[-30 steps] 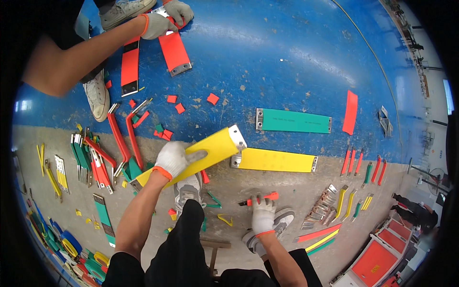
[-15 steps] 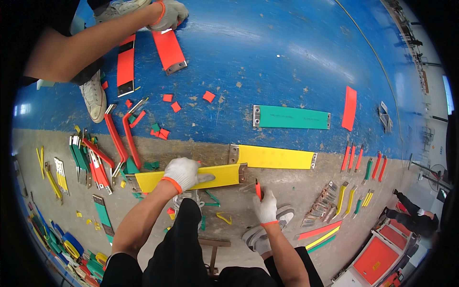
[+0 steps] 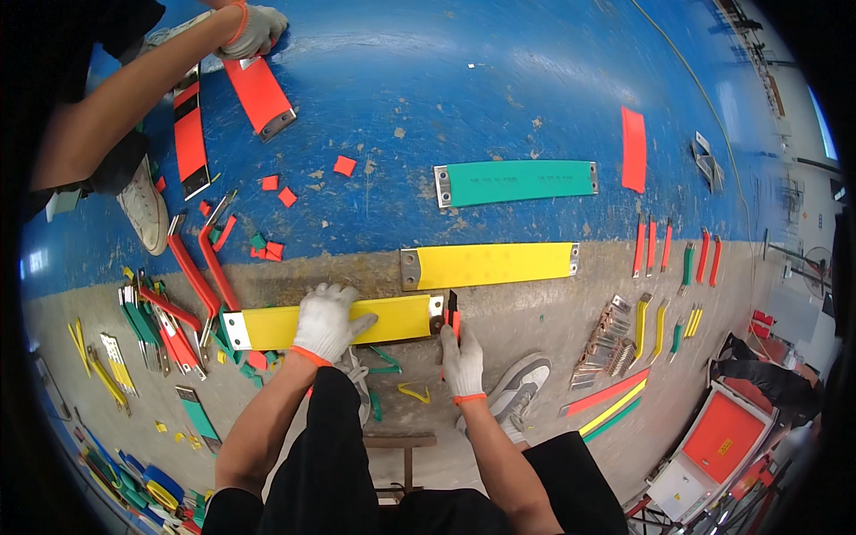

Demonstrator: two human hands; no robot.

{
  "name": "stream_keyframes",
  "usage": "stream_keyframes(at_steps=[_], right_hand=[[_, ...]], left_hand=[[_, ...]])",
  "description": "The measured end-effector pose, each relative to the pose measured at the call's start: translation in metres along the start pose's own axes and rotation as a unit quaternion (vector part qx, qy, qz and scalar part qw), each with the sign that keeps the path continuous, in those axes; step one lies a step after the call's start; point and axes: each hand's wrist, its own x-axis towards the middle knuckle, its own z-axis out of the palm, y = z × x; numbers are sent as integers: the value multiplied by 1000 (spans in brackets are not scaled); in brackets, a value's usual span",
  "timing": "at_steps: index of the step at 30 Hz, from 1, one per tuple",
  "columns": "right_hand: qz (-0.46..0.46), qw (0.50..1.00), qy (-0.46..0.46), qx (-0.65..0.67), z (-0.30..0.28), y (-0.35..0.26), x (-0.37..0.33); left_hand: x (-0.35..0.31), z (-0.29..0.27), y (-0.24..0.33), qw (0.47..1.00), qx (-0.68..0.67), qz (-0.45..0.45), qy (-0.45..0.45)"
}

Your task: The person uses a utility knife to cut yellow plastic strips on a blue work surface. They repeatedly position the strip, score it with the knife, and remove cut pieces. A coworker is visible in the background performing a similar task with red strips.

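Note:
My left hand (image 3: 327, 323), in a white glove with an orange cuff, grips a flat metal busbar in a yellow sleeve (image 3: 401, 319). Its thumb lies along the yellow face, and bare metal shows at both ends of the bar. Closed round a red and black utility knife (image 3: 453, 314) is my gloved right hand (image 3: 463, 364). The knife points upward close beside the bar's right end; whether they touch I cannot tell. Just beyond lies a second yellow-sleeved busbar (image 3: 495, 265), and farther off a green-sleeved one (image 3: 522, 183).
At the far left a co-worker's gloved hand (image 3: 254, 31) is on a red-sleeved busbar (image 3: 260, 96). Bent red bars (image 3: 193, 266) and scraps lie left. Right are a red sleeve piece (image 3: 633, 150), small coloured bars (image 3: 653, 245) and copper-coloured parts (image 3: 606, 343). A wooden stool (image 3: 401, 440) is below.
My right hand has brought the knife left and up to the bar's right end. The held bar has tilted slightly, and the view has shifted.

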Motion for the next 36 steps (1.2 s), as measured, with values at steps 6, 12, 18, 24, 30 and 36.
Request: stream_keyframes(at_steps=[6, 12, 18, 24, 30, 36], right_hand=[[29, 998, -33, -40, 0, 3, 8], [34, 994, -18, -99, 5, 2, 4], [16, 998, -6, -62, 8, -4, -2], [16, 998, -2, -68, -4, -1, -9], [34, 996, 6, -82, -7, -4, -20], [54, 995, -27, -77, -8, -7, -23]], left_hand=[[-3, -16, 17, 993, 104, -9, -62], [9, -22, 25, 968, 169, 23, -186], [10, 8, 31, 969, 66, 223, -80], [35, 23, 18, 918, 64, 382, -91], [41, 19, 33, 928, 87, 316, -180], [35, 20, 35, 938, 110, 286, -165]])
